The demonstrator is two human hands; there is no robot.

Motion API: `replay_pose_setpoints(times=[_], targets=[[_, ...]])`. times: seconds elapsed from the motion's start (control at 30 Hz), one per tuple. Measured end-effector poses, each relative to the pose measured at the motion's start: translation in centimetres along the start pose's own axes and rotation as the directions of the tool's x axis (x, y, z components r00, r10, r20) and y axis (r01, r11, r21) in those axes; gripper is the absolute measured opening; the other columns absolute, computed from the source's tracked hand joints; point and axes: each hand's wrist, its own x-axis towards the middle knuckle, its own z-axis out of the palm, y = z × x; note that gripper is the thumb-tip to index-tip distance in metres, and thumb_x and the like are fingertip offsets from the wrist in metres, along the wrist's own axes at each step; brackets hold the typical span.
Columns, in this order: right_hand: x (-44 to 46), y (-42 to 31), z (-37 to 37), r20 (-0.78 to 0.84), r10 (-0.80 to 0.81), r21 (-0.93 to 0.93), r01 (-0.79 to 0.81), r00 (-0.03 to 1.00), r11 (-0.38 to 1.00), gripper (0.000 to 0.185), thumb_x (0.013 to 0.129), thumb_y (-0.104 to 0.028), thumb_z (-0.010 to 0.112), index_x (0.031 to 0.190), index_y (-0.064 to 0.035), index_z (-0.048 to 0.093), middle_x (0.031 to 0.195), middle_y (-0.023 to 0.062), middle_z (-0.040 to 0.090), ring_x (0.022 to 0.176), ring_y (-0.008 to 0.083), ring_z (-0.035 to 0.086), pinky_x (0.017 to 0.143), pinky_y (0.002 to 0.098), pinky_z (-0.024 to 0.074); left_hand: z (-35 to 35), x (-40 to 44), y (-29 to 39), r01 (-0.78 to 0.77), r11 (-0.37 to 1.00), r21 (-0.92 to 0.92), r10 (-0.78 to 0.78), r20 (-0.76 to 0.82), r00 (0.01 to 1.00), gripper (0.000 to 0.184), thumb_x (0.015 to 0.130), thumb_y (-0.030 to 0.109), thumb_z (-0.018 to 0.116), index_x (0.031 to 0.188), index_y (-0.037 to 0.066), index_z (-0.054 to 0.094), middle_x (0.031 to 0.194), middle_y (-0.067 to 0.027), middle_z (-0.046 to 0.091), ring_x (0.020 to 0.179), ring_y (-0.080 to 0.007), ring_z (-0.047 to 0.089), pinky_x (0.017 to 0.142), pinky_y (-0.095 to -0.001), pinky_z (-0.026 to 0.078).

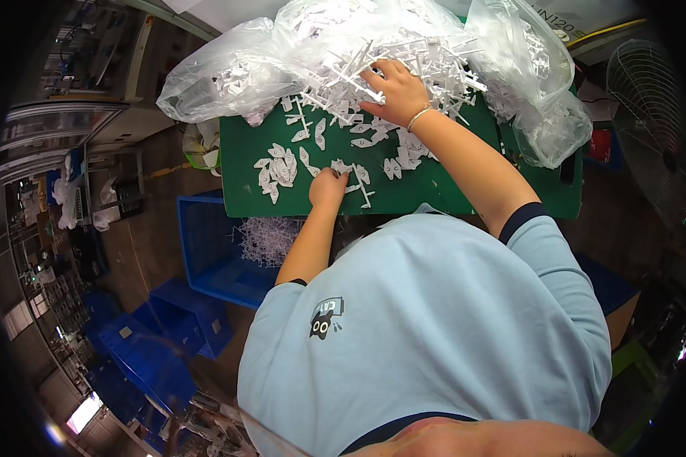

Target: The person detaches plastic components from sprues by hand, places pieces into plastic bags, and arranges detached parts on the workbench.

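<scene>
My left hand [328,187] is closed near the front edge of the green table top [450,190], its fingers pinched on a small white plastic part. Beside it lies a white plastic sprue [358,189] with parts along it. My right hand [399,93] reaches onto the heap of white sprues [343,72], fingers and thumb apart, touching the near side. Flat, diamond-shaped white pieces [282,169] form a loose group left of my left hand. More white pieces [410,148] lie between my hands and the heap.
Clear plastic bags full of white parts flank the heap, a left bag [221,80] and a right bag [545,126]. Below the table's left front sits a blue crate [206,263] holding white sprue scraps [268,240]. A fan [648,99] stands at the right.
</scene>
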Motion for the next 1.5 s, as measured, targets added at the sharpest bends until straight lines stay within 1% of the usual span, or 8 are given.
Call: replay_pose_setpoints(times=[0.27, 0.37, 0.83, 0.97, 1.1, 1.4, 1.47, 1.5], targets=[[-0.1, 0.2, 0.2, -0.019, -0.015, -0.006, 0.015, 1.000, 1.000, 0.053, 0.074, -0.043, 0.075, 0.119, -0.0195, 0.061, 0.126, 0.0081, 0.053, 0.118, 0.0273, 0.051, 0.088, 0.0403, 0.0523, 0.7, 0.5, -2.5, -0.047, 0.880, -0.473, 0.109, 0.104, 0.989, 0.033, 0.078, 0.032, 0.073, 0.078, 0.001, 0.062, 0.068, -0.0085, 0.063, 0.064, -0.0199, 0.059, 0.060, -0.0356, 0.048], [-0.1, 0.2, 0.3, -0.019, -0.012, -0.004, 0.012, 1.000, 1.000, 0.053, 0.074, -0.044, 0.075, 0.119, -0.0195, 0.061, 0.126, 0.0082, 0.052, 0.118, 0.0274, 0.050, 0.088, 0.0406, 0.0521, -2.5, -0.2, -1.5, 0.221, 0.634, -0.741, 0.058, 0.330, 0.942, 0.024, 0.087, 0.028, 0.066, 0.077, 0.007, 0.059, 0.060, 0.0047, 0.047, 0.054, -0.0068, 0.046, 0.050, -0.0236, 0.038], [0.6, -0.2, -0.9, 0.057, 0.017, 0.036, -0.019, 0.998, 0.999, 0.082, 0.061, -0.055, 0.080, 0.128, -0.0161, 0.053, 0.128, 0.0129, 0.050, 0.123, 0.0343, 0.047, 0.096, 0.0433, 0.0465, -6.1, 3.5, 10.6, 0.382, -0.014, -0.924, 0.196, 0.372, 0.907, 0.019, 0.095, 0.014, 0.054, 0.107, -0.001, 0.051, 0.098, -0.0115, 0.063, 0.081, -0.0207, 0.063, 0.075, -0.0375, 0.057], [1.5, 0.2, -1.6, 0.289, 0.016, 0.045, -0.030, 0.957, 0.999, 0.089, 0.059, -0.052, 0.080, 0.134, -0.0166, 0.049, 0.137, 0.0142, 0.046, 0.128, 0.0345, 0.044, 0.099, 0.0438, 0.0451, -4.9, 4.3, 12.0, 0.234, -0.158, -0.959, 0.155, 0.210, 0.965, 0.021, 0.097, 0.016, 0.053, 0.111, 0.000, 0.054, 0.102, -0.0123, 0.064, 0.093, -0.0221, 0.063, 0.085, -0.0384, 0.056], [2.1, 0.3, -1.8, 0.346, 0.025, 0.045, -0.043, 0.938, 0.998, 0.086, 0.058, -0.040, 0.082, 0.134, -0.0162, 0.048, 0.134, 0.0137, 0.048, 0.126, 0.0315, 0.046, 0.099, 0.0424, 0.0463, -5.2, 4.2, 12.5, 0.235, -0.153, -0.960, 0.211, 0.200, 0.957, 0.023, 0.096, 0.018, 0.056, 0.111, 0.000, 0.055, 0.103, -0.0110, 0.065, 0.095, -0.0209, 0.063, 0.085, -0.0372, 0.054], [1.6, 0.8, -0.4, 0.291, 0.002, 0.025, -0.010, 0.957, 1.000, 0.074, 0.064, -0.024, 0.078, 0.132, -0.0171, 0.049, 0.127, 0.0096, 0.051, 0.124, 0.0272, 0.047, 0.095, 0.0409, 0.0487, -5.2, 2.9, 5.8, -0.018, 0.394, -0.919, 0.252, 0.089, 0.964, 0.018, 0.093, 0.018, 0.061, 0.100, 0.002, 0.064, 0.093, -0.0070, 0.067, 0.084, -0.0198, 0.064, 0.078, -0.0337, 0.050], [1.7, 0.9, -0.3, 0.293, -0.002, 0.031, -0.007, 0.956, 0.999, 0.073, 0.065, -0.023, 0.078, 0.132, -0.0171, 0.049, 0.127, 0.0095, 0.051, 0.125, 0.0269, 0.046, 0.095, 0.0407, 0.0487, -4.4, 2.7, 2.4, -0.390, 0.888, -0.245, 0.376, -0.102, 0.921, 0.016, 0.084, 0.011, 0.065, 0.098, 0.005, 0.065, 0.094, -0.0091, 0.067, 0.087, -0.0269, 0.062, 0.080, -0.0368, 0.049], [1.8, 1.0, -0.3, 0.295, -0.008, 0.036, -0.003, 0.956, 0.999, 0.073, 0.065, -0.023, 0.077, 0.132, -0.0172, 0.050, 0.126, 0.0095, 0.051, 0.125, 0.0266, 0.046, 0.095, 0.0405, 0.0487, -3.9, 2.6, 1.1, -0.390, 0.888, -0.245, 0.376, -0.101, 0.921, 0.016, 0.084, 0.011, 0.065, 0.098, 0.005, 0.065, 0.094, -0.0091, 0.067, 0.087, -0.0269, 0.062, 0.080, -0.0368, 0.049]])
